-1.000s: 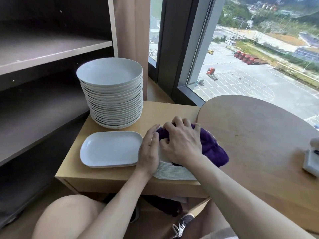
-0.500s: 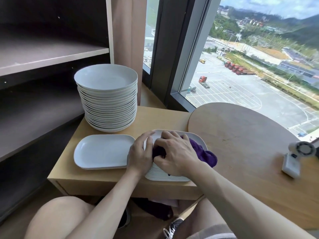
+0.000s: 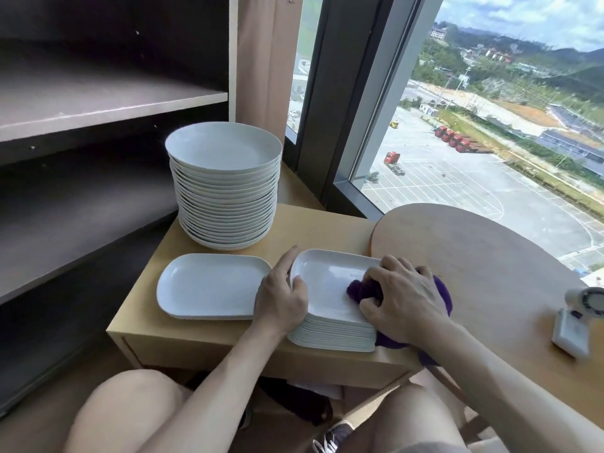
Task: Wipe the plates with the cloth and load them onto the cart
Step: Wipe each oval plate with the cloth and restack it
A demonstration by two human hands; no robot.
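A stack of oblong white plates (image 3: 330, 333) is set at the near right of a low wooden tabletop (image 3: 327, 228). Its left edge is gripped by the left hand (image 3: 282, 299), whose fingers are curled round the rim at the far corner. A purple cloth (image 3: 361, 291) is bunched under the right hand (image 3: 402, 299). The fingers are curled over the cloth, and it is pressed onto the right half of the top plate (image 3: 323, 279). Part of the cloth is draped down the right side of the stack.

Just left of the stack, beside the left hand, a single oblong plate (image 3: 209, 286) is laid flat on the tabletop. Behind it, near the far left corner, a tall stack of round plates (image 3: 225, 197) is placed. A round tabletop (image 3: 490, 256) is seen just beside the low one on the right. A small white device (image 3: 570, 330) is carried on it near the edge of view, too blurred to be told. Dark shelves (image 3: 98, 103) are seen at the left, and a window (image 3: 490, 142) is seen beyond.
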